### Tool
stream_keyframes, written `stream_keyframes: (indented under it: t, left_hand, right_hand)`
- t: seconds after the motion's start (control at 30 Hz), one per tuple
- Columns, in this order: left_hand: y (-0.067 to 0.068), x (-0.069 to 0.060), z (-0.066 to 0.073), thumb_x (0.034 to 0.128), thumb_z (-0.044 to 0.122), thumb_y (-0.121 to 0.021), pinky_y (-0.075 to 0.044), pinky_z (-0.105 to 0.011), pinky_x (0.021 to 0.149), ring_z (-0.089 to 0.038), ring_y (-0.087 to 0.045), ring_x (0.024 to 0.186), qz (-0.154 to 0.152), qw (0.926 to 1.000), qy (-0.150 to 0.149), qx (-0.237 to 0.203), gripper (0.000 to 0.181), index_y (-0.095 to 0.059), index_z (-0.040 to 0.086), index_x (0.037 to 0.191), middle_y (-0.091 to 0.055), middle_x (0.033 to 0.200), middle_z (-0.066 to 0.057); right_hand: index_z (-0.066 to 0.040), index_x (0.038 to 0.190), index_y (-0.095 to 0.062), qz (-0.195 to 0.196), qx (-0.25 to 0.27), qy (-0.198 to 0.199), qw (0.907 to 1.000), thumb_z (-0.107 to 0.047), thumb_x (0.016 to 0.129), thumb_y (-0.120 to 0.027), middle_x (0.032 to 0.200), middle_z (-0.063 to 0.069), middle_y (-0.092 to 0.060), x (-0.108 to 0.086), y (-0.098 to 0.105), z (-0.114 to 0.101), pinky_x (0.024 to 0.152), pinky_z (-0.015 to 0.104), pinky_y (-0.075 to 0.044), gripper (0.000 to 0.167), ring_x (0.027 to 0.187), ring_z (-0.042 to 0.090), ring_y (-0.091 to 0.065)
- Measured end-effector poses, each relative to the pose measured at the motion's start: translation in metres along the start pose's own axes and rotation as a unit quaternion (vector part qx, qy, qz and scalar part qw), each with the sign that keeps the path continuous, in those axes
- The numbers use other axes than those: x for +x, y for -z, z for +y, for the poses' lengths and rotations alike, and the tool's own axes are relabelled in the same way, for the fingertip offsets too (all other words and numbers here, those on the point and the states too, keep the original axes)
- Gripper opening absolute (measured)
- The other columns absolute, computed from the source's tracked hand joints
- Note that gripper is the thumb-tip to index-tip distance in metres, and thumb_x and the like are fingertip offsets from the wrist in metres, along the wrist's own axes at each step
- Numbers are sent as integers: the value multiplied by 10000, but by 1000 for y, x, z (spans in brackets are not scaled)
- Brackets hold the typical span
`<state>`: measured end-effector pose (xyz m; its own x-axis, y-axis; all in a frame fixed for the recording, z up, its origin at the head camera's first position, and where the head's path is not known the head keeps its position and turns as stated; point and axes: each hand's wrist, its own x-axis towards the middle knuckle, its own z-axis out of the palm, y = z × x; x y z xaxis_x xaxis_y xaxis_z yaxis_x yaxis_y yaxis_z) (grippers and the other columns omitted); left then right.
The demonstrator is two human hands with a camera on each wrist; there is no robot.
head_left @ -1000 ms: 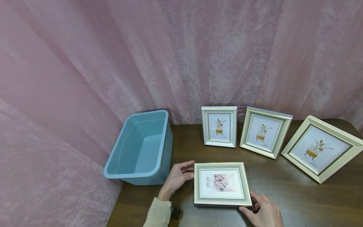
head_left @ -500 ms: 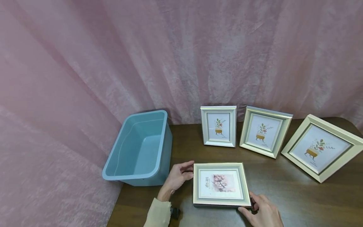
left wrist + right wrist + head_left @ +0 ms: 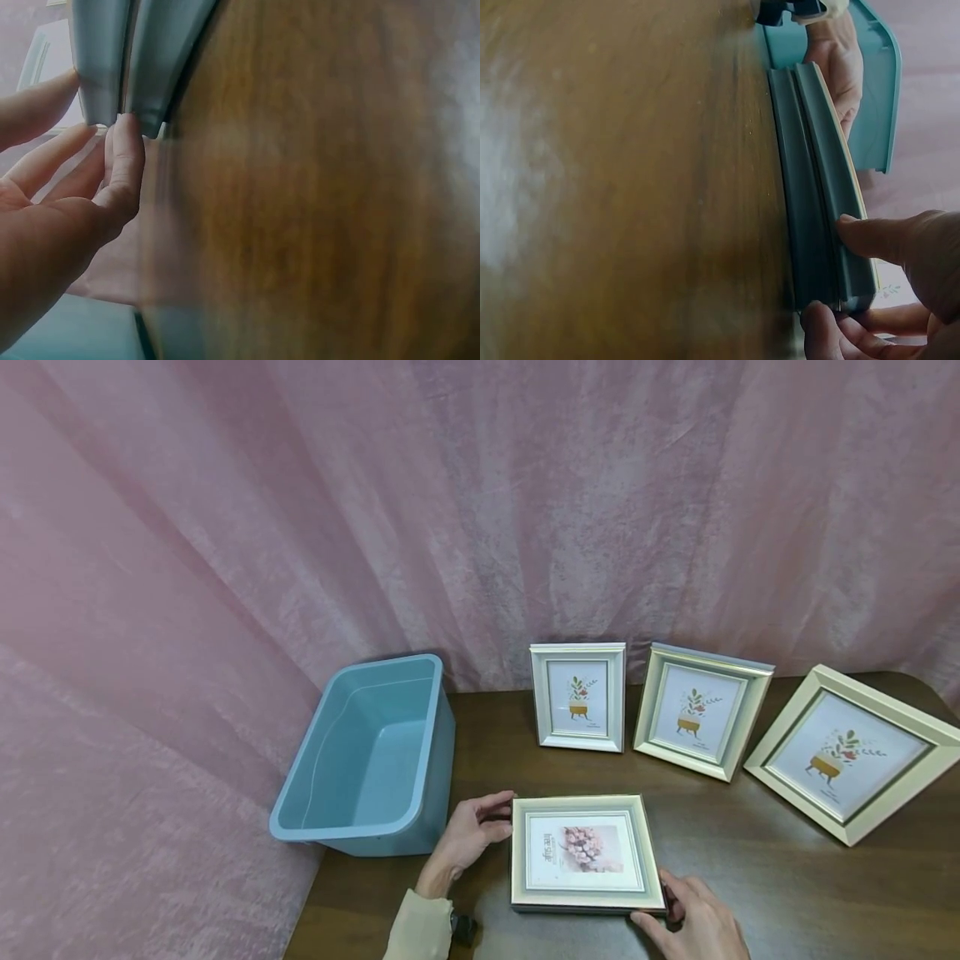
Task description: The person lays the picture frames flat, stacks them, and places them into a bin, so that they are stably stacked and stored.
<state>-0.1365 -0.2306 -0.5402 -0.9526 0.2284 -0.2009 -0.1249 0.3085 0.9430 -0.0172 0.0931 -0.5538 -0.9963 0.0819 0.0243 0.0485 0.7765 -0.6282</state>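
Two picture frames lie stacked flat on the table, the upper picture frame point(image 3: 585, 853) face up with a pink flower print. Their paired side rims point(image 3: 814, 195) show in the right wrist view. My left hand point(image 3: 467, 837) touches the stack's left edge with its fingertips and thumb. In the left wrist view the left hand's fingers point(image 3: 124, 161) meet the end of both rims. My right hand point(image 3: 699, 917) grips the stack's near right corner, thumb on the near side and fingers round the right side. The lower frame's face is hidden.
A blue tub point(image 3: 367, 743) stands left of my left hand. Behind the stack, three picture frames stand propped up: a small one point(image 3: 542, 693), a middle one point(image 3: 648, 706) and a larger one point(image 3: 798, 682). A pink curtain point(image 3: 480, 527) hangs behind the brown table point(image 3: 817, 902).
Both hands stay at the same places on the stacked frames. The whole scene shifts very slightly in the head view. Nothing has been let go.
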Motion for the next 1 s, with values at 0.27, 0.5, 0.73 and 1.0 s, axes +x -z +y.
stream_keyframes:
  t: [0.27,0.5,0.73,1.0]
  left_hand:
    - [1,1,-3,956,-41,-756,-590,-178,907,-355,-665,1302,76,9999,25,133,548,-658,32,1491,-686,1484,-218]
    - [-2,-1,5,948,-68,-748,-636,-299,945,-368,-701,1245,191,9992,-87,348,546,-664,31,1478,-661,1505,-237]
    - [-10,-5,22,953,-64,-742,-504,-635,1155,-406,-623,1379,480,9933,-605,856,477,-694,29,1419,-693,1481,-177]
    - [-14,-10,39,984,-44,-723,-496,-559,1184,-370,-619,1401,462,9955,-717,411,400,-727,59,1371,-752,1409,-119]
  right_hand:
    - [34,1329,-740,-447,187,-262,9985,-391,749,-1002,937,-32,-635,2,4,1,643,234,-455,765,694,-46,-504]
    - [43,1365,-714,-594,455,-451,9962,-401,781,-989,1019,-4,-714,4,8,4,660,233,-489,784,720,-34,-574]
    - [39,1240,-774,731,497,159,9960,-242,761,-1004,949,-33,-749,3,18,9,684,241,-525,601,693,-132,-552]
    - [13,1210,-780,1673,620,623,9820,-116,690,-1011,913,53,-749,11,42,29,603,95,-444,583,655,-172,-542]
